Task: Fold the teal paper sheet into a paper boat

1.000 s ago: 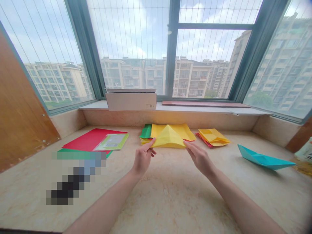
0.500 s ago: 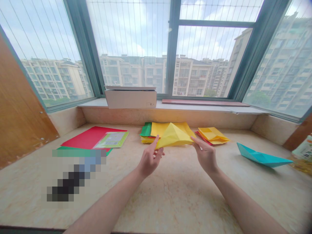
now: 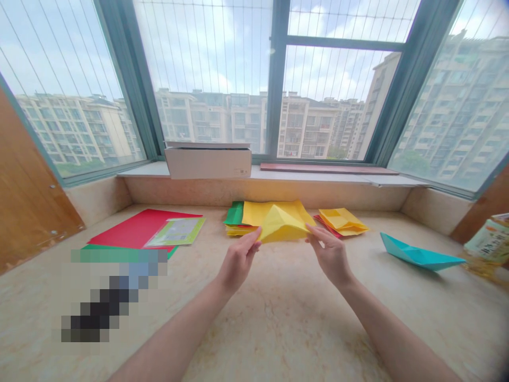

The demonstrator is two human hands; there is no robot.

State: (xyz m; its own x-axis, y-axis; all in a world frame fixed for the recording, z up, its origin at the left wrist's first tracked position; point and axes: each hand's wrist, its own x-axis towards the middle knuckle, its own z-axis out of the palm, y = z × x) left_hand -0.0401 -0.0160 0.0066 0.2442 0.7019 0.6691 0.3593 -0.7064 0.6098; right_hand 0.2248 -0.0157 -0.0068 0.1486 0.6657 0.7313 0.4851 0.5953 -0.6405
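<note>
A yellow folded paper boat (image 3: 283, 225), with a peak at its middle, is held up between my two hands. My left hand (image 3: 238, 262) pinches its left end between thumb and fingers. At the opposite end, my right hand (image 3: 331, 255) is closed on the paper in the same way. Just behind the boat lies a stack of folded paper with a yellow sheet (image 3: 254, 211) on top and a green piece (image 3: 235, 213) at its left. The boat covers part of that stack.
Red paper (image 3: 127, 228) and a clear packet (image 3: 178, 232) lie on the left, near a blurred-out patch. Folded yellow pieces (image 3: 344, 220), a teal paper boat (image 3: 421, 257) and a container (image 3: 489, 239) are on the right. A white box (image 3: 209, 162) stands on the window ledge.
My left fingers have drawn together at the boat's left end, where they were more spread before. The whole view has shifted a little, so the things on the counter appear further left.
</note>
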